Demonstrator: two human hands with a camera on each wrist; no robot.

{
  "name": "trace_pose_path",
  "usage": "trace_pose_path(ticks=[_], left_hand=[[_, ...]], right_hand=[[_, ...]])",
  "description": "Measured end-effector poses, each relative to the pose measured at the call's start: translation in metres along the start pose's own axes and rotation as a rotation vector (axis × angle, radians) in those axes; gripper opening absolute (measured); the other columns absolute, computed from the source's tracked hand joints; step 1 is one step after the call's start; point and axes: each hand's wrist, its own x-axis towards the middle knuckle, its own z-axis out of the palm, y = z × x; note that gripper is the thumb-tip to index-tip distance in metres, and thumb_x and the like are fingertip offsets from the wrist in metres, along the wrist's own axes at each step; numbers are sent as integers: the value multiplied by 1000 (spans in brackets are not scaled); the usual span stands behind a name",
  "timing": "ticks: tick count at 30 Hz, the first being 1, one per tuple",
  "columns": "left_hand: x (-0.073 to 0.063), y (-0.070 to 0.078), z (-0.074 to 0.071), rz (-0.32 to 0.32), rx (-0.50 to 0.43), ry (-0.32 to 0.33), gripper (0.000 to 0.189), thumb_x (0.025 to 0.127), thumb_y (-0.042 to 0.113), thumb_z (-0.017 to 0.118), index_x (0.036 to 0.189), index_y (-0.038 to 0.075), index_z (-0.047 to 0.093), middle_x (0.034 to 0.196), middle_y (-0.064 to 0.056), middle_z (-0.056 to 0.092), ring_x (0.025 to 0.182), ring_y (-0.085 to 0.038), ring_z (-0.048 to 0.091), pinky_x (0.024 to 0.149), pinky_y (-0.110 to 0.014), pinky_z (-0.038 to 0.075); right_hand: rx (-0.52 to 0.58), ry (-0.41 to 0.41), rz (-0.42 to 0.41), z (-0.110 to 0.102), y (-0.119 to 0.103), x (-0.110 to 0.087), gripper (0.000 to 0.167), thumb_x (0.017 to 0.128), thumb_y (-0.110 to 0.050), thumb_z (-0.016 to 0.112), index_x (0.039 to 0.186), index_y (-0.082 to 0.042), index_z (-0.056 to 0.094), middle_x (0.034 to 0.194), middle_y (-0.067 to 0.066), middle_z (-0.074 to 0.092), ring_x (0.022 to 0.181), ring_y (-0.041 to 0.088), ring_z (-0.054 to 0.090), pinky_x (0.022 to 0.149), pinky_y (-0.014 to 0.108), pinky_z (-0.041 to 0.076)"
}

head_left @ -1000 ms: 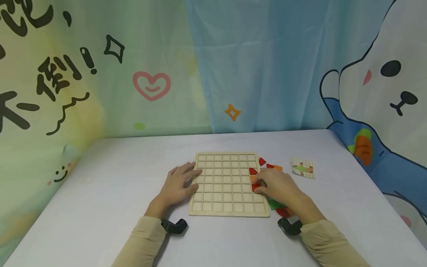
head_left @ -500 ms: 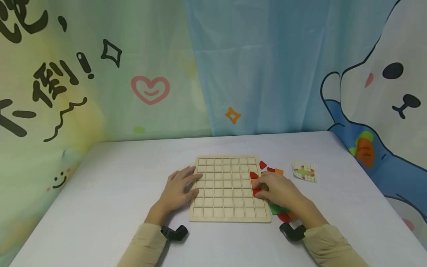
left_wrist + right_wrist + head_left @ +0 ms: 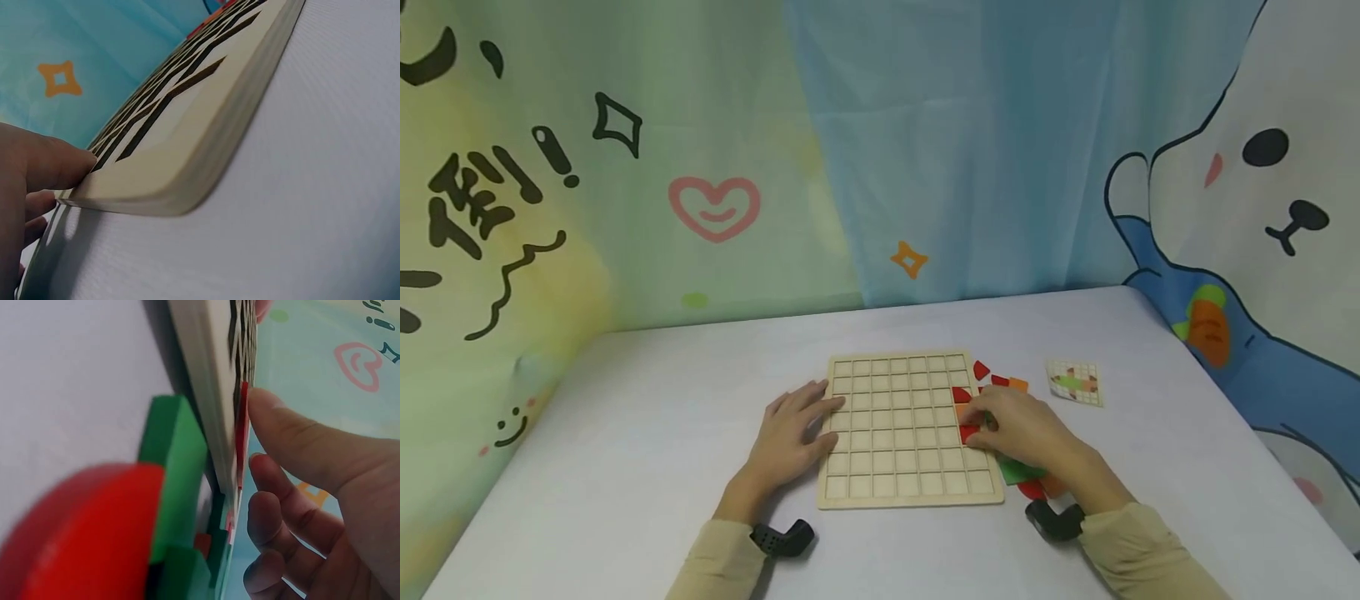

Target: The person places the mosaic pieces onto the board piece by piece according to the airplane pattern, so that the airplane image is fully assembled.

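A pale wooden grid board point(image 3: 895, 433) lies flat on the white table. Along its right column sit a red rounded piece point(image 3: 962, 395), an orange piece point(image 3: 961, 412) and a second red piece point(image 3: 967, 433). My right hand point(image 3: 1026, 429) is over that edge. In the right wrist view its thumb point(image 3: 281, 422) touches the red piece point(image 3: 241, 431) in the grid, while the other fingers bend loosely with nothing between them. My left hand point(image 3: 786, 437) rests on the board's left edge, fingers spread. The left wrist view shows a fingertip point(image 3: 75, 165) on the board's rim.
Beside the board's right edge lie loose pieces: a green one point(image 3: 1017, 472), a red one point(image 3: 1032, 490), an orange one point(image 3: 1018, 384) and a red one point(image 3: 981, 369). My right hand covers some. Farther right is a small pattern card point(image 3: 1075, 382). A printed curtain point(image 3: 917, 150) hangs behind.
The head view has shifted, so everything sits slightly farther left. The right hand's thumb and fingertips stand a little farther apart, and more of the lower red piece shows. The left hand stays in place.
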Motion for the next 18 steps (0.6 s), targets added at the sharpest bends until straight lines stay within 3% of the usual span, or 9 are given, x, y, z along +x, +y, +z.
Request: trace_pose_path(ticks=[4,11,18], left_hand=[[-1,1,0,-4,-17,1,48,86,40,59,132,26,57,149,-3,42,141,-24,34,113,-53,22],[-5,2,0,-9,-13,6,48,85,40,60,131,25,57,148,-4,43,140,-25,34,112,-54,23],[-2,3,-4,-7,-30,-1,48,86,40,59,131,24,58,148,-4,43,140,-25,34,113,-54,21]], right_hand=[[-13,4,24,-1,1,0,24,74,-30,81,95,-25,71,89,-9,62,71,8,49,60,23,43],[-73,-7,23,-3,4,0,22,74,-30,80,93,-23,71,88,-10,64,78,9,53,64,26,47],[-62,-13,22,-5,4,2,19,75,-28,80,90,-23,70,85,-10,64,75,8,52,62,25,45]])
